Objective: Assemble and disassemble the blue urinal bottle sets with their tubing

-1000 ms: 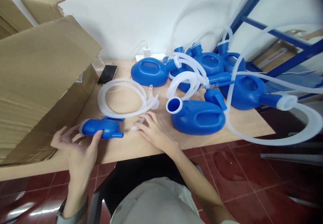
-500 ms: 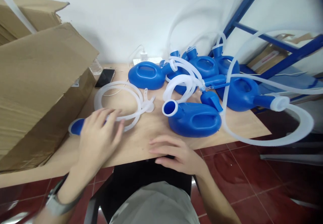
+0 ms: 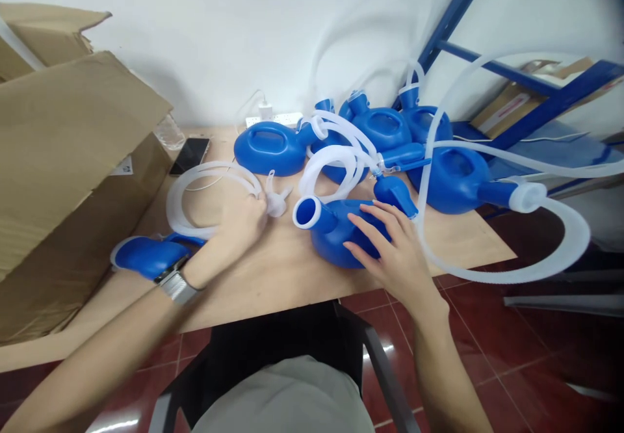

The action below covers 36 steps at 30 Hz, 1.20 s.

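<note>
My left hand is closed on the coiled translucent tube, close to a white plastic cap with tabs. Under my left wrist lies a blue funnel-shaped piece with a pale rim. My right hand rests with spread fingers over a blue plastic urinal bottle lying on its side. Its open, white-rimmed mouth points left, and the hand hides much of the handle. Behind it sits another coiled tube, with a second blue funnel piece to the right.
Several more blue bottles with tubes stand at the back of the wooden table. At left is a large cardboard box, beside a phone. A power strip lies by the wall. A blue metal rack is at right.
My left hand has moved right and forward from the blue funnel piece to the tube and closed on it. My right hand has risen from the table edge onto the bottle.
</note>
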Motion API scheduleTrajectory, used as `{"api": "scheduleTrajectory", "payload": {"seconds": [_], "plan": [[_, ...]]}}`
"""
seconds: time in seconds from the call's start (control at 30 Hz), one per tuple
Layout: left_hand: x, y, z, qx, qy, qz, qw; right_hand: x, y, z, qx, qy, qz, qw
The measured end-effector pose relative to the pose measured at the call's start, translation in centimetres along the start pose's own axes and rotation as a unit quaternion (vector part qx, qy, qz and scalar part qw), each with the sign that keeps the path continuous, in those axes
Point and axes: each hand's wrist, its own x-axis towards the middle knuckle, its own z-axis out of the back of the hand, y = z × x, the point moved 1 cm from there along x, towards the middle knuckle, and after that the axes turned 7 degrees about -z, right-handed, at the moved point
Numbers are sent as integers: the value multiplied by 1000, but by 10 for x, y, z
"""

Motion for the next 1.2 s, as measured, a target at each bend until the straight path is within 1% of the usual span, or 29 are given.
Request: {"api": "scheduleTrajectory", "payload": {"seconds": [0.07,0.1,0.13,0.23,0.27,0.3,0.33,0.4,0.47,0.57,0.67,0.77,0.9,0.97,1.07,1.2], "plan": [[-3,12,2,-7,-3,-6,1000,-1,0,-4,7,-2,-8,1000],[-5,19,3,-17,-13,-10,1000,-1,0,-5,8,-6,-9,1000],[-6,26,3,-30,-32,-17,999,-1,1,-5,9,-9,-9,1000],[-9,47,4,-86,-128,-74,985,0,0,-4,7,3,-8,1000],[-10,52,4,-105,-150,-98,978,1,0,-3,6,11,-9,1000],[-10,57,5,-125,-158,-119,972,3,-1,-2,5,21,-10,1000],[-11,60,7,-150,-150,-136,968,5,-2,0,5,31,-8,999],[-12,63,13,-206,-110,-161,959,11,-3,3,3,54,4,999],[-15,63,22,-237,-76,-175,952,18,-5,5,-2,76,24,997],[-22,64,35,-238,-74,-181,951,29,-9,4,-7,101,41,994],[-26,68,42,-234,-80,-187,951,37,-11,0,2,117,41,992],[-27,72,45,-213,-77,-210,951,39,-12,-3,13,118,40,992],[-23,77,49,-165,-70,-218,959,39,-13,-5,26,107,35,993],[-22,81,51,-162,-86,-225,957,39,-13,-5,30,104,32,994],[-26,88,53,-147,-134,-238,951,39,-12,-5,34,97,34,994],[-31,98,54,-88,-182,-229,952,40,-11,-4,35,94,33,994]]}}
